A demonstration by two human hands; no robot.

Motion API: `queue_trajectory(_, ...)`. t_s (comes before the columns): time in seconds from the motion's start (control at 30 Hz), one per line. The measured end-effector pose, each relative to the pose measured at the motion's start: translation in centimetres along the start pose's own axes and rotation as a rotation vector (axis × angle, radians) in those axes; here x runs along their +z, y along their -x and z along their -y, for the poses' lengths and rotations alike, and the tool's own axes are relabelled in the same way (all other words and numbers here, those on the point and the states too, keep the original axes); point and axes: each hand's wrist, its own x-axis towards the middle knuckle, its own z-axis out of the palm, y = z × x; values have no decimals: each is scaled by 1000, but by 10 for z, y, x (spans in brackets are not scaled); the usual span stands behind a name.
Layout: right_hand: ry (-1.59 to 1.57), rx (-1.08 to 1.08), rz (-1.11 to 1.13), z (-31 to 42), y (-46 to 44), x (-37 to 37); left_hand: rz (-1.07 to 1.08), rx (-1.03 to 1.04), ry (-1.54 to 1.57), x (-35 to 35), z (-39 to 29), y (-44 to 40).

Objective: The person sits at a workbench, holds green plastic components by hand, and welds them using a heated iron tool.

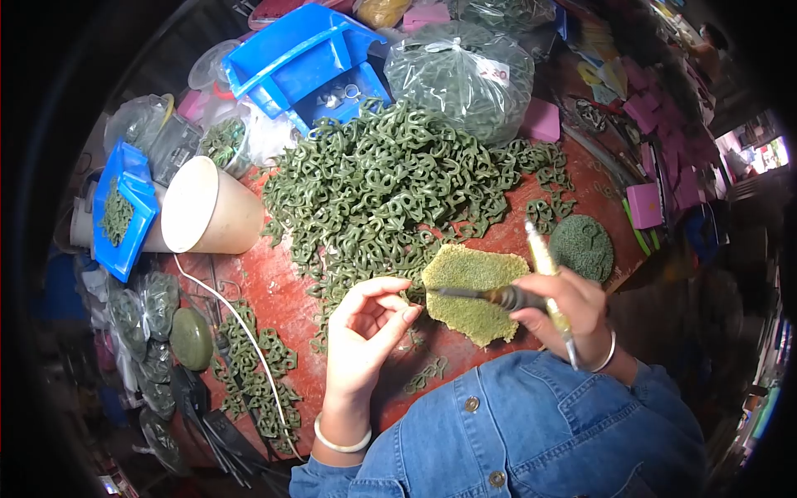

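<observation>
My left hand (pixel 365 336) is closed in a pinch at the near edge of the pile, its fingertips on a small green piece that they mostly hide. My right hand (pixel 573 311) grips a dark pen-shaped tool (pixel 498 295), whose thin tip points left towards my left fingertips. A yellowish see-through stick (pixel 542 257) with pointed ends also sits between the right fingers, slanting upward. Under the tool lies a rough yellow-green pad (pixel 475 311). Ahead of both hands spreads a large heap of green openwork pieces (pixel 390 183).
A white bucket (pixel 224 207) lies tipped at the left, near a blue bin (pixel 124 207). Behind the heap stand another blue bin (pixel 290 62) and a filled plastic bag (pixel 461 83). A dark green round pad (pixel 583 249) lies right. A white cord (pixel 241 319) crosses the red table (pixel 286 286).
</observation>
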Motion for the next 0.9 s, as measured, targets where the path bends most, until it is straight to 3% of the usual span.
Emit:
queue_trajectory(0.27,-44,-39,-32,-4,2,24,-11,-9,-44,-2,-1,1)
queue_trajectory(0.9,13,-24,-19,1,2,0,13,67,-5,-1,0,2)
